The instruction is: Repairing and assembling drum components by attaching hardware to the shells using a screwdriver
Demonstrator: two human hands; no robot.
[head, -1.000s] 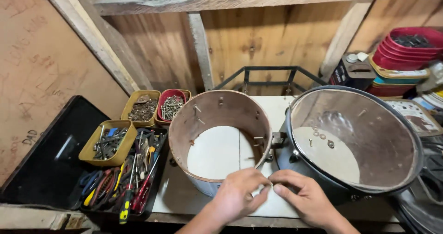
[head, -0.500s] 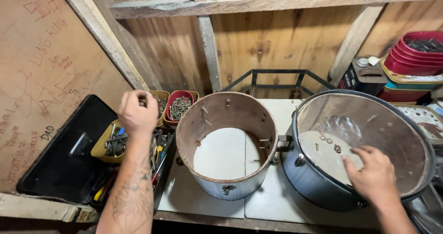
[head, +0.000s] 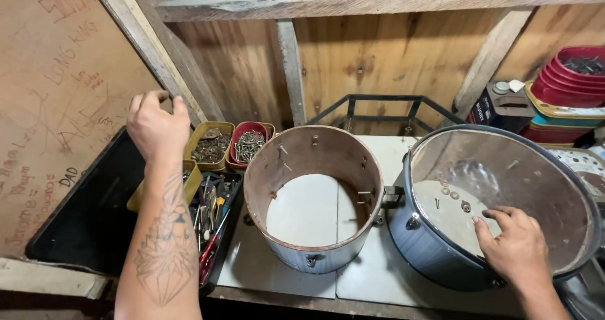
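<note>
Board: a brown scribbled panel point(head: 50, 105) fills the far left, leaning back to a slanted beam.
Black lid: the open case lid point(head: 82, 225) lies flat beneath it, bare, with room to set things down.
Left hand: the left hand point(head: 154, 128) is up above the yellow tin point(head: 211, 146), fingers curled loosely downward; whether anything is pinched in them, cannot tell.
Tins: yellow tin and red tin point(head: 247, 145) sit side by side, both full of screws, tight against the wall.
Tools: a tray of tools point(head: 211, 225) is packed along the table's left edge.
Small shell: the brown shell point(head: 312, 197) stands open-topped mid-table, just beside the big one.
Big shell: the dark shell point(head: 498, 200) tilts toward the camera, washers point(head: 450, 194) loose inside.
Right hand: the right hand point(head: 517, 250) rests over the big shell's near rim, fingers spread and reaching for the washers, holding nothing.
</note>
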